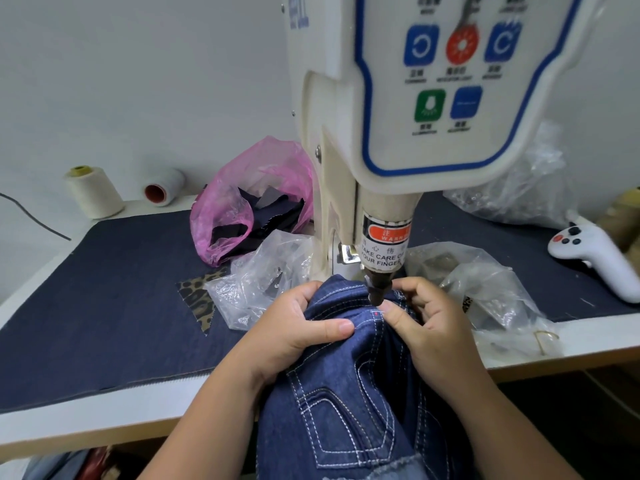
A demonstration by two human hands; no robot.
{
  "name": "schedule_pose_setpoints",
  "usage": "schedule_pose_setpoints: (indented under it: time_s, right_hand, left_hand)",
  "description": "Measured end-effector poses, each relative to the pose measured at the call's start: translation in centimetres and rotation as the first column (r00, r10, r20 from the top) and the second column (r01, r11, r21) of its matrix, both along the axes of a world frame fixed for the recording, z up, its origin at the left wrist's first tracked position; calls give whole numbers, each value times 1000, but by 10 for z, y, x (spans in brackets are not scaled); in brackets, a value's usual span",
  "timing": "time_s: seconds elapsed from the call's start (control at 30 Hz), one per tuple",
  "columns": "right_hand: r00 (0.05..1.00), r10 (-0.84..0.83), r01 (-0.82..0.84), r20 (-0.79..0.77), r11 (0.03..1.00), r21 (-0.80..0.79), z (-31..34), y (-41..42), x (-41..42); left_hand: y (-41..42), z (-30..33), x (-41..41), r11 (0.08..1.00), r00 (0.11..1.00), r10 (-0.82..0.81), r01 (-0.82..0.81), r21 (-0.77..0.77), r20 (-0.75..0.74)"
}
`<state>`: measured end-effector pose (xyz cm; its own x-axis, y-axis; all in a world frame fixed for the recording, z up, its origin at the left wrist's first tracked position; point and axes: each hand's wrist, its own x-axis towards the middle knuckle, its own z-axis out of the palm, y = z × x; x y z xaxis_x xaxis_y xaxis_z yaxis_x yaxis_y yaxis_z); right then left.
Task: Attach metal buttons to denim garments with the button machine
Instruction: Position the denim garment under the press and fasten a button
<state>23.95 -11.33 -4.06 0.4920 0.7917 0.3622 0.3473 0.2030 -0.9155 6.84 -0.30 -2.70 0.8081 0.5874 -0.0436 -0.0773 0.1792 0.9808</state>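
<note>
We note white table [104, 415] under dark denim mat [104, 306], pink plastic bag [225, 209] holding dark scraps, our left hand [294, 327] and right hand [426, 323] both pinching blue white-stitched denim garment [346, 393] beneath cream button machine [346, 133].

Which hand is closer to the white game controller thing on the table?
The right hand. It grips the denim garment under the machine's punch, with the white controller off to its right. The left hand grips the denim further away, on the other side.

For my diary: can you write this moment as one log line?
left hand: grips denim garment | right hand: pinches it | punch: above fabric
</note>
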Motion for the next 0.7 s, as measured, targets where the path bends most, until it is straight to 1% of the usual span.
schedule_pose_setpoints:
  time_s: [0.33,0.5,0.7]
  right_hand:
    - [999,33,-34,-29,999,-34,3,-1,-1]
    - [1000,19,-19,-7,999,-39,3,-2,-1]
    - [999,28,-29,-20,999,-38,4,-1,-1]
  left_hand:
    - [-4,3,-1,1000,1000,16,-16,5,16]
    - [-4,3,-1,1000,1000,22,-22,4,18]
    - [-3,3,-1,1000,1000,18,-18,7,12]
